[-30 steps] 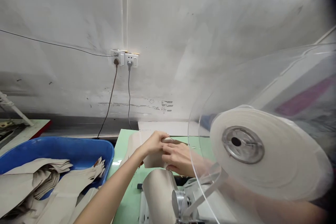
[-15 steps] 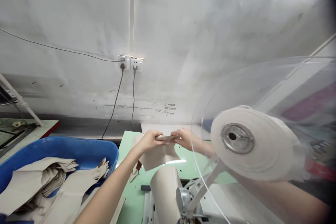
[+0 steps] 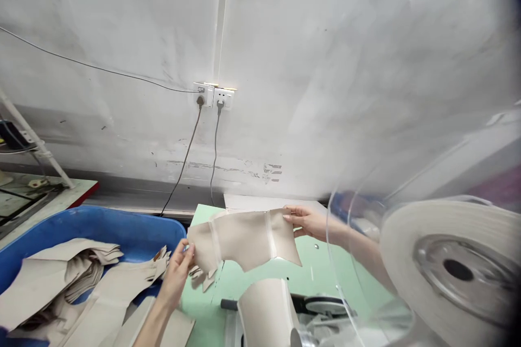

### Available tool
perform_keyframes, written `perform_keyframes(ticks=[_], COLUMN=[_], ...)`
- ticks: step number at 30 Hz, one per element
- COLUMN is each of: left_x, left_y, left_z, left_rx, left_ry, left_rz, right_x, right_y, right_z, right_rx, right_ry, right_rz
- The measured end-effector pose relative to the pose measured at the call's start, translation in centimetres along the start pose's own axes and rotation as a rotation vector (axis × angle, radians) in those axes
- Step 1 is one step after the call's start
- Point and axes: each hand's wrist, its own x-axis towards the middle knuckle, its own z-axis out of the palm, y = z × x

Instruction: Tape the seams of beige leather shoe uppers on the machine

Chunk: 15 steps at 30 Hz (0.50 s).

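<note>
A beige fabric piece (image 3: 244,238) with two pale tape strips across it is stretched out between my hands above the green table. My left hand (image 3: 178,265) pinches its left end, near the rim of the blue tub. At the upper right corner, my right hand (image 3: 303,221) grips it with the thumb hidden behind. Below the piece, another beige panel (image 3: 266,303) drapes over the machine (image 3: 321,309), with a pale strip along its right edge. A few small beige scraps (image 3: 205,280) lie on the table under the held piece's left part.
A blue tub (image 3: 134,222) at left holds stacked beige pieces (image 3: 44,276). The large white tape roll (image 3: 407,260) with a clear disc guard stands at right, in front of my right forearm. Two plugged cords (image 3: 215,157) hang down the wall behind the green table (image 3: 252,293).
The beige piece, earlier bunched between my close-together hands, is now spread flat. My left hand has moved left and down, my right hand right. The view has shifted.
</note>
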Motion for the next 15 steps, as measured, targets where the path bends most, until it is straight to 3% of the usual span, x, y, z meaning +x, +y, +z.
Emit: perform_keyframes(ticks=[4,6,8,11,13,15], left_x=[2.2,4.5,7.5,11.8,13.0,12.3], left_y=[5.4,6.0,4.6,0.9,-1.2,-2.2], left_z=[-0.5,-0.1,0.7,1.8,1.6,0.3], left_rx=[0.292,0.466,0.668,0.952,1.053,1.077], left_ry=[0.043,0.033,0.016,0.007,0.023,0.026], left_rz=[0.106,0.171,0.197,0.091,0.014,-0.002], right_x=[2.7,4.6,7.0,10.6,11.9,11.9], right_y=[1.0,1.8,3.2,5.6,6.7,7.0], right_z=[-1.0,-1.8,-2.7,-3.7,-4.1,-4.3], right_rx=[0.117,0.103,0.068,-0.062,-0.179,-0.283], right_ry=[-0.021,0.002,0.047,0.178,0.286,0.358], right_rz=[0.096,0.113,0.157,0.275,0.344,0.364])
